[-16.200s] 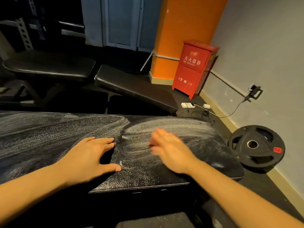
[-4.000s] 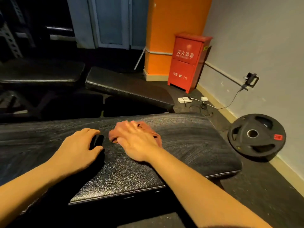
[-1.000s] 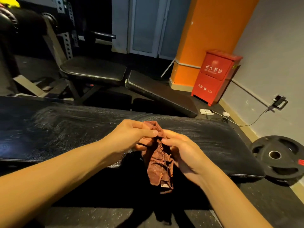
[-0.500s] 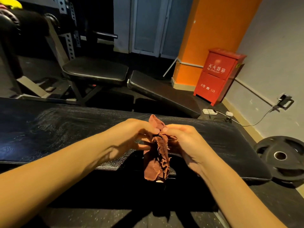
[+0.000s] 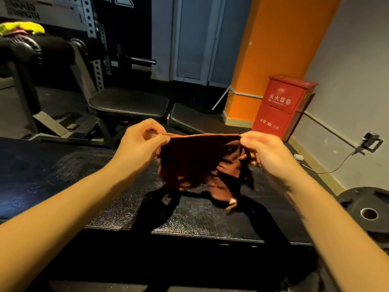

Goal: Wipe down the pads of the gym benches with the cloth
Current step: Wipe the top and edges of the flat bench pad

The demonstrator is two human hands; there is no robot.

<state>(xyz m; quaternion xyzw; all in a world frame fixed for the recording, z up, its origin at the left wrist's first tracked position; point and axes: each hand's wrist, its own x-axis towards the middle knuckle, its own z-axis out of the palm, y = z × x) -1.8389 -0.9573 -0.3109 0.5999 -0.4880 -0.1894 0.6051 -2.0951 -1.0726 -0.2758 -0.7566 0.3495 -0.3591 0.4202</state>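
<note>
At the far left, a yellow rag [image 5: 23,28] is seen lying on top of a black roller pad [image 5: 42,50], beside a perforated rack upright [image 5: 89,24]. The foreground is crossed from the left edge by the black textured pad of the near bench [image 5: 52,182], on which faint pale streaks can be made out. Behind it, the seat pad [image 5: 128,103] of a second bench is seen, with a lower back pad [image 5: 195,121] just to its right. Above the near bench, the left hand [image 5: 141,142] is raised, with the thumb and curled fingers pinched on the upper left corner of the brown cloth [image 5: 202,161]. The cloth is held stretched between both hands by its top edge and hangs in the air above the pad, where its shadow is cast; its lower edge is blurred. The upper right corner is pinched by the right hand [image 5: 267,152] in the same way. Further right, an orange pillar [image 5: 273,49] is seen, with a red cabinet [image 5: 282,106] on the floor at its foot. A plug with a cable [image 5: 370,141] is fixed low on the grey wall, and a black weight plate [image 5: 368,211] is seen on the floor at the right edge.
</note>
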